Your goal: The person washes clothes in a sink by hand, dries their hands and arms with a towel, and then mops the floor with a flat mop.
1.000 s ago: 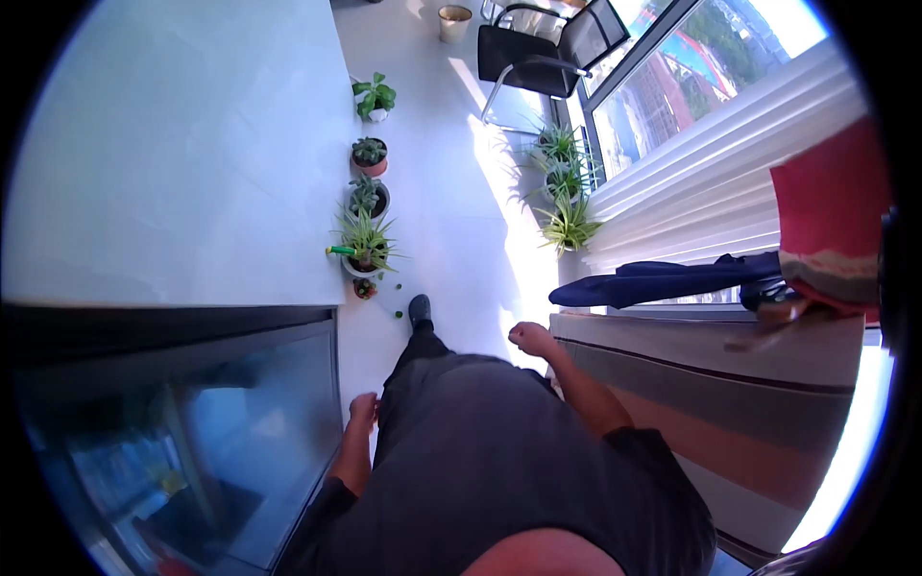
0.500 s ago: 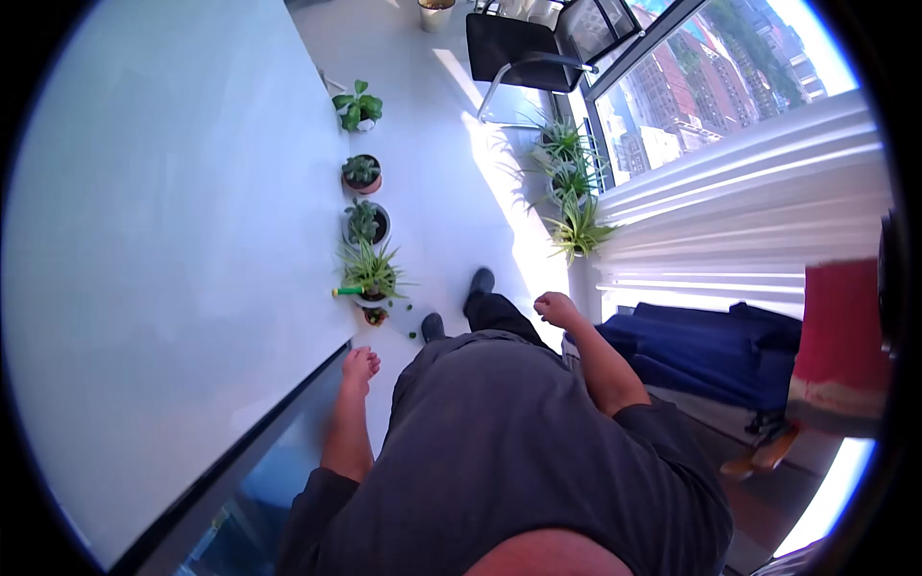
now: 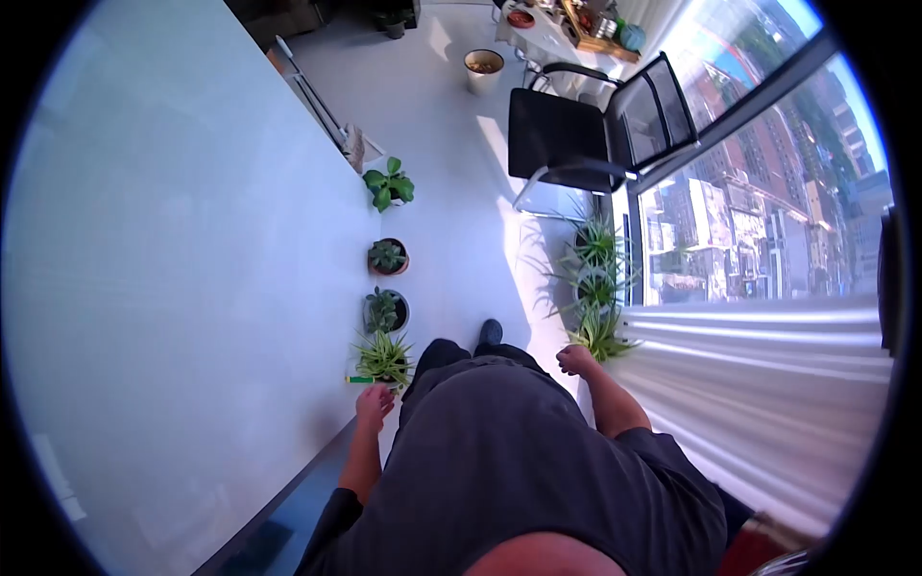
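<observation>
My left hand [image 3: 376, 405] hangs at my side with its fingers loosely bent and a little apart, nothing seen in it. Just beyond it are a spider plant [image 3: 384, 357] in a pot and a small green and yellow object [image 3: 359, 379], whose kind I cannot make out. My right hand [image 3: 576, 360] is curled into a loose fist in front of the window side, with nothing visible in it. Nearest to it is a spider plant [image 3: 600, 333], the closest of several along the window. Neither hand appears to touch anything.
Potted succulents [image 3: 388, 256] and a leafy plant [image 3: 389, 185] line the white panel [image 3: 192, 269] on the left. A black chair [image 3: 567, 134] stands ahead right by the window [image 3: 749, 202]. Farther off are a white bucket [image 3: 483, 72] and a table [image 3: 547, 38] bearing a wooden tray.
I have moved forward and my view has lifted: the chair, bucket and table show more fully. The clothes at right have mostly left view. My feet have shifted in a step.
</observation>
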Demonstrator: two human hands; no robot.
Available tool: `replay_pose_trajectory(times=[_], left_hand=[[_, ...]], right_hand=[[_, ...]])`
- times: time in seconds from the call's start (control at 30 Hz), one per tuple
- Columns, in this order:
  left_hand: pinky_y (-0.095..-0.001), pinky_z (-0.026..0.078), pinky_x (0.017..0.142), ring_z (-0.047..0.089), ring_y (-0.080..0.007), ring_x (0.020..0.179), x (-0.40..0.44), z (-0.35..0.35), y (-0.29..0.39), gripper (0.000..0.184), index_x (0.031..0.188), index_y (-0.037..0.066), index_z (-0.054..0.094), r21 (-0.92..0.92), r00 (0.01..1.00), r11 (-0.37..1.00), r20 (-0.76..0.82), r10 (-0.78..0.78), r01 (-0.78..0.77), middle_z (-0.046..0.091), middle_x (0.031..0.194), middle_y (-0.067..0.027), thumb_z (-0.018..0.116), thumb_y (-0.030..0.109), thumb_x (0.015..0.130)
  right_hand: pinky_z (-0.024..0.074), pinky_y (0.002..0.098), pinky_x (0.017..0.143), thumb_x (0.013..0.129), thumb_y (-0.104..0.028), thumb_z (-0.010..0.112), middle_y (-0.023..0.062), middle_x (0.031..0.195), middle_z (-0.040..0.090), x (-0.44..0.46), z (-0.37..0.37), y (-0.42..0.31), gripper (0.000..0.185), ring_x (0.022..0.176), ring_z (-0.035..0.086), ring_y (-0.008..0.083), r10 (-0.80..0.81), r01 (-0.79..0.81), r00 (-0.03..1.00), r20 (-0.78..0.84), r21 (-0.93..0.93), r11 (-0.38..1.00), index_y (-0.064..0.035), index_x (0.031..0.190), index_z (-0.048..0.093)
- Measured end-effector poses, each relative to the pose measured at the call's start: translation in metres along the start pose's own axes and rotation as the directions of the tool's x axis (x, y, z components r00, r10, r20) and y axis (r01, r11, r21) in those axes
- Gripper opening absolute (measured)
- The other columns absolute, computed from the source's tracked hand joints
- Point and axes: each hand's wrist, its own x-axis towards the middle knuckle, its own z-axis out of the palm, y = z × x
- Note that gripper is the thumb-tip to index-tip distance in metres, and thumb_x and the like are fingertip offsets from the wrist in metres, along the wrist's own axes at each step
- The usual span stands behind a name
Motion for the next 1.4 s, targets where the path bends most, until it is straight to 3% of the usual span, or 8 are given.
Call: replay_pose_trajectory(times=[0.53, 0.67, 0.77, 1.1, 1.2, 1.23, 1.27, 1.4], left_hand=[[-0.0291, 0.040, 0.045, 0.052, -0.0175, 0.050, 0.181, 0.110, 0.197, 0.015, 0.075, 0.009, 0.056, 0.041, 0.987, 0.987, 0.040, -0.154, 0.153, 0.053, 0.064, -0.0026, 0.055, 0.018, 0.087], [-0.0297, 0.042, 0.045, 0.052, -0.0167, 0.048, 0.256, 0.148, 0.291, 0.016, 0.073, 0.006, 0.062, 0.435, 0.993, 0.897, 0.111, 0.032, -0.078, 0.057, 0.062, -0.0051, 0.060, 0.018, 0.084], [-0.0280, 0.048, 0.053, 0.058, -0.0145, 0.059, 0.271, 0.212, 0.385, 0.013, 0.086, 0.006, 0.063, 0.059, 0.992, 0.993, 0.084, 0.095, -0.100, 0.062, 0.073, -0.0048, 0.060, 0.019, 0.087], [-0.0311, 0.048, 0.053, 0.058, -0.0162, 0.057, 0.372, 0.298, 0.497, 0.024, 0.073, 0.006, 0.062, 0.100, 0.989, 0.986, 0.076, 0.123, -0.130, 0.059, 0.063, -0.0065, 0.044, 0.016, 0.086], [-0.0405, 0.049, 0.056, 0.060, -0.0228, 0.062, 0.406, 0.280, 0.474, 0.012, 0.071, 0.010, 0.064, 0.912, 0.855, 0.117, 0.314, 0.413, -0.392, 0.060, 0.068, -0.0074, 0.058, 0.016, 0.080], [-0.0388, 0.051, 0.056, 0.063, -0.0214, 0.065, 0.413, 0.289, 0.477, 0.015, 0.078, 0.011, 0.066, 0.406, 0.940, 0.853, 0.233, 0.250, -0.328, 0.063, 0.071, -0.0061, 0.057, 0.022, 0.084], [-0.0372, 0.053, 0.056, 0.065, -0.0199, 0.067, 0.412, 0.300, 0.489, 0.020, 0.084, 0.012, 0.068, -0.430, 0.987, 0.903, 0.142, 0.077, -0.009, 0.067, 0.074, -0.0047, 0.056, 0.027, 0.088], [-0.0322, 0.053, 0.056, 0.063, -0.0160, 0.065, 0.395, 0.357, 0.560, 0.014, 0.089, 0.011, 0.067, -0.369, 0.981, 0.928, -0.192, -0.020, -0.054, 0.065, 0.078, -0.0037, 0.060, 0.023, 0.088]], right_hand=[[0.0534, 0.0353, 0.062, 0.082, -0.031, 0.054, 0.0118, 0.068, 0.069, 0.166, -0.123, -0.225, 0.033, 0.061, 0.067, 0.0196, -0.466, 0.448, 0.879, 0.096, -0.498, 0.742, -0.0032, 0.077, 0.071], [0.0542, 0.0366, 0.064, 0.083, -0.031, 0.053, 0.0125, 0.072, 0.069, 0.123, -0.164, -0.309, 0.033, 0.061, 0.067, 0.0205, -0.374, 0.355, 0.926, 0.054, -0.466, 0.810, -0.0036, 0.082, 0.071], [0.0550, 0.0411, 0.068, 0.084, -0.032, 0.054, 0.0163, 0.084, 0.070, 0.124, -0.181, -0.374, 0.033, 0.071, 0.069, 0.0271, -0.152, 0.124, 0.983, -0.106, -0.229, 0.965, -0.0036, 0.089, 0.071], [0.0510, 0.0496, 0.077, 0.089, -0.032, 0.051, 0.0202, 0.093, 0.068, 0.486, -0.282, -0.366, 0.033, 0.090, 0.065, 0.0395, -0.463, 0.414, 0.882, 0.089, -0.616, 0.671, -0.0051, 0.091, 0.069], [0.0517, 0.0471, 0.072, 0.088, -0.033, 0.053, 0.0192, 0.089, 0.068, 0.479, -0.340, -0.532, 0.030, 0.084, 0.066, 0.0357, -0.662, 0.611, 0.714, 0.226, -0.664, 0.431, -0.0070, 0.087, 0.068], [0.0520, 0.0456, 0.070, 0.087, -0.033, 0.055, 0.0185, 0.088, 0.067, 0.428, -0.363, -0.633, 0.028, 0.081, 0.066, 0.0334, -0.705, 0.663, 0.654, 0.275, -0.657, 0.359, -0.0080, 0.086, 0.067], [0.0518, 0.0436, 0.065, 0.087, -0.029, 0.055, 0.0169, 0.084, 0.066, 0.428, -0.380, -0.688, 0.025, 0.076, 0.065, 0.0313, -0.639, 0.624, 0.734, 0.230, -0.599, 0.501, -0.0074, 0.085, 0.066], [0.0487, 0.0343, 0.041, 0.089, -0.010, 0.055, 0.0092, 0.064, 0.060, 0.470, -0.428, -0.844, 0.011, 0.048, 0.059, 0.0213, 0.017, -0.016, 1.000, 0.008, -0.137, 0.990, -0.0045, 0.080, 0.059]])
